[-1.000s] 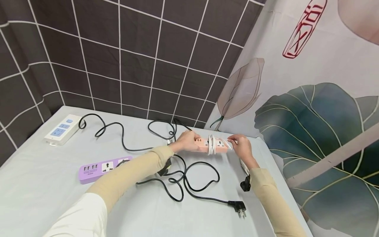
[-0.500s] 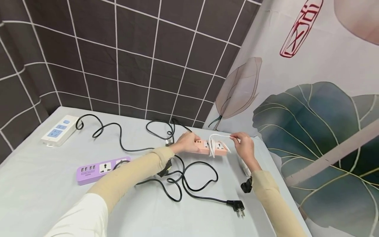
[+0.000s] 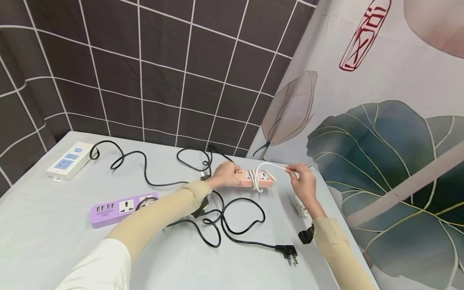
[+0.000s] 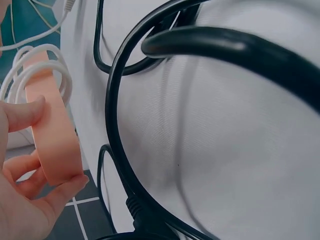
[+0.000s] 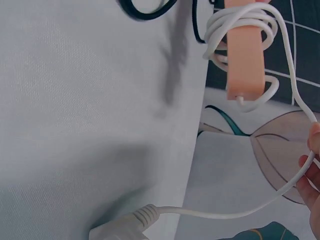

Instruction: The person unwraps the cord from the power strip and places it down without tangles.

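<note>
My left hand (image 3: 225, 175) grips one end of an orange power strip (image 3: 268, 183), thumb on one side and fingers on the other, as the left wrist view shows. Several turns of white cord (image 5: 250, 22) are wound around the strip's middle. To the right, my right hand (image 3: 303, 182) pinches a length of that cord between thumb and fingers, and the cord arcs back to the coil. From the pinch the cord runs down to a white plug (image 5: 122, 227), which hangs below the hand.
A purple power strip (image 3: 116, 215) lies at the left front, partly behind my left forearm. A white strip with blue sockets (image 3: 69, 161) stands at the back left. Tangled black cord (image 3: 145, 177) crosses the table; a black plug (image 3: 288, 251) lies at the front right.
My right hand has moved away to the right, drawing a longer arc of white cord off the strip. The left hand keeps its grip on the orange strip.
</note>
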A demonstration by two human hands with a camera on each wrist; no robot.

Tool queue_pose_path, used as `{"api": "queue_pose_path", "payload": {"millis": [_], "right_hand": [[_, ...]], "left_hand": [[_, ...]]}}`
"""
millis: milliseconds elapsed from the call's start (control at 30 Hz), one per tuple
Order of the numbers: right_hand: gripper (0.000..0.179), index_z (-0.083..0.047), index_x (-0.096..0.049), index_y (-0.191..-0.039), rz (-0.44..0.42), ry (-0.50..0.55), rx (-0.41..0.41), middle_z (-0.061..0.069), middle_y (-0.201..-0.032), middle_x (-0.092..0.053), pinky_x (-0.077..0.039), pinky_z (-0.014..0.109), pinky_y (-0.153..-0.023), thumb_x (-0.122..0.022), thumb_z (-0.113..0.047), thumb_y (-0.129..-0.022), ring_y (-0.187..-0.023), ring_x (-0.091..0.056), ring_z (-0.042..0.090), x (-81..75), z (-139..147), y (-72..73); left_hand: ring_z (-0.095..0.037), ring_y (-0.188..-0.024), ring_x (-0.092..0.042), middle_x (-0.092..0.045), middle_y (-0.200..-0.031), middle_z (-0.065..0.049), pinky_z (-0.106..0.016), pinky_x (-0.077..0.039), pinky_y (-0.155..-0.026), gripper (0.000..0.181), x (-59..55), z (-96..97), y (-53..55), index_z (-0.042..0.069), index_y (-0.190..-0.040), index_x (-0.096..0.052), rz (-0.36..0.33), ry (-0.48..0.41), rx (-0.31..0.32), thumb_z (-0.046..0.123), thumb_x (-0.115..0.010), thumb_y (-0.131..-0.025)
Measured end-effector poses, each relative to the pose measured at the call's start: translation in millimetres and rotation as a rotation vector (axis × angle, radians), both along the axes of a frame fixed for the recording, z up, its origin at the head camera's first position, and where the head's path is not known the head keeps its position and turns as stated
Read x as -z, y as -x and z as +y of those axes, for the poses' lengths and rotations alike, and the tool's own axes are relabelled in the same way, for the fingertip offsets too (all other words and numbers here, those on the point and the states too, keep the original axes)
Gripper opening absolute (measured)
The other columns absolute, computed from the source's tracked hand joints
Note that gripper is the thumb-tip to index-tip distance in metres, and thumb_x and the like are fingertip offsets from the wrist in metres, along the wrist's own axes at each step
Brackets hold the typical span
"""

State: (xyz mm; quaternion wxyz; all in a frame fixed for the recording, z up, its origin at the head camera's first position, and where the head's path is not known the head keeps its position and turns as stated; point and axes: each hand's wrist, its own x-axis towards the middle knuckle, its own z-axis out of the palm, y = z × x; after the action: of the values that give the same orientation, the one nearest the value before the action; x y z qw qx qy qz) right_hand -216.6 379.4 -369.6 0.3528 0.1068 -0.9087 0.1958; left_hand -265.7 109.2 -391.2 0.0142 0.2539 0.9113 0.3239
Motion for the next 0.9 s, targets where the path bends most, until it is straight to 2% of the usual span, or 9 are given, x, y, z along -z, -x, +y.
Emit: {"api": "queue_pose_path", "payload": {"millis": [267, 500, 667, 900], "right_hand": [[0.005, -0.002, -0.071, -0.087, 0.041, -0.013, -0.024, 0.013, -0.084, -0.069, -0.045, 0.041, -0.071, -0.072, -0.001, -0.082, -0.081, -0.062, 0.028, -4.2, 1, -16.7], [0.007, -0.004, -0.071, -0.086, 0.054, -0.067, -0.038, 0.010, -0.082, -0.068, -0.037, 0.028, -0.066, -0.074, -0.001, -0.080, -0.078, -0.059, 0.024, -5.2, 6, -29.0], [0.008, -0.003, -0.071, -0.085, 0.067, -0.120, -0.048, 0.011, -0.081, -0.068, -0.039, 0.031, -0.066, -0.075, 0.000, -0.078, -0.078, -0.058, 0.025, -3.2, 10, -33.6], [0.010, -0.005, -0.072, -0.084, 0.074, -0.204, -0.050, 0.009, -0.080, -0.068, -0.042, 0.035, -0.060, -0.076, 0.001, -0.077, -0.078, -0.059, 0.024, 3.3, 16, -36.0]], "left_hand": [[-0.012, -0.065, -0.050, -0.069, -0.081, -0.003, -0.019, -0.032, -0.057, 0.044, 2.0, -6.6, -0.2, 0.011, -0.111, -0.072, 0.005, -0.022, -0.041, 0.026, -0.078, -0.070], [-0.014, -0.063, -0.051, -0.067, -0.078, -0.003, -0.021, -0.032, -0.054, 0.039, 2.3, -10.9, 2.0, 0.012, -0.105, -0.073, 0.032, -0.038, -0.103, 0.025, -0.077, -0.069], [-0.014, -0.063, -0.050, -0.065, -0.074, -0.002, -0.022, -0.032, -0.054, 0.033, 2.0, -14.8, 3.6, 0.014, -0.100, -0.073, 0.046, -0.053, -0.140, 0.025, -0.078, -0.069], [-0.012, -0.061, -0.047, -0.062, -0.069, 0.001, -0.022, -0.031, -0.055, 0.031, -0.4, -22.5, 3.0, 0.013, -0.097, -0.074, 0.044, -0.094, -0.162, 0.026, -0.078, -0.070]]}}
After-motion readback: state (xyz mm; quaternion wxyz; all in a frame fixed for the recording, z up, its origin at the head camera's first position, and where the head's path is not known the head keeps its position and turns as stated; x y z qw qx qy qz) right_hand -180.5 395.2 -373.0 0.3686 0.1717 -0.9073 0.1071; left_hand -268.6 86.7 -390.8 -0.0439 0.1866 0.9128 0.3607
